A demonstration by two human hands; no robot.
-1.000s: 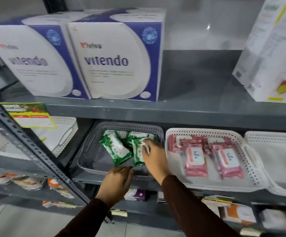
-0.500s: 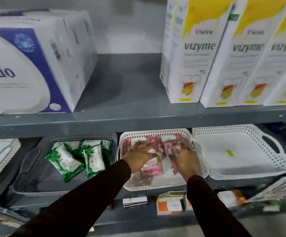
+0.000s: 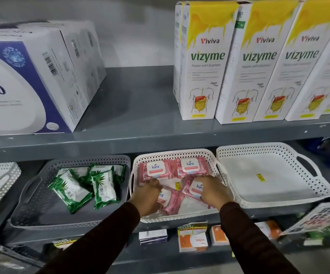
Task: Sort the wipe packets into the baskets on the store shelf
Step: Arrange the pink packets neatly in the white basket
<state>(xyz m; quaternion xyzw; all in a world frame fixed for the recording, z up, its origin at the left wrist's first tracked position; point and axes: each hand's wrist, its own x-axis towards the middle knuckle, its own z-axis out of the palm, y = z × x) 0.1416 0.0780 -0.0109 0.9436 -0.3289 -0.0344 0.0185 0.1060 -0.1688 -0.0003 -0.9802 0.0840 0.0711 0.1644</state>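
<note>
Sorting looks mostly done: green packets (image 3: 82,184) sit in the grey basket (image 3: 31,214), pink packets (image 3: 189,167) in the middle white basket (image 3: 172,154), where left hand (image 3: 148,196) and right hand (image 3: 212,191) each grip a pink packet; right white basket (image 3: 278,200) holds none.

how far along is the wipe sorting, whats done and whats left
Done: the green wipe packets sit together in the grey basket, and two pink Kara packets lie flat at the back of the middle white basket.
In hand: the left hand and right hand are each on a pink packet at the front of it.
Left: laying those two down. The right white basket holds no packets.
</note>
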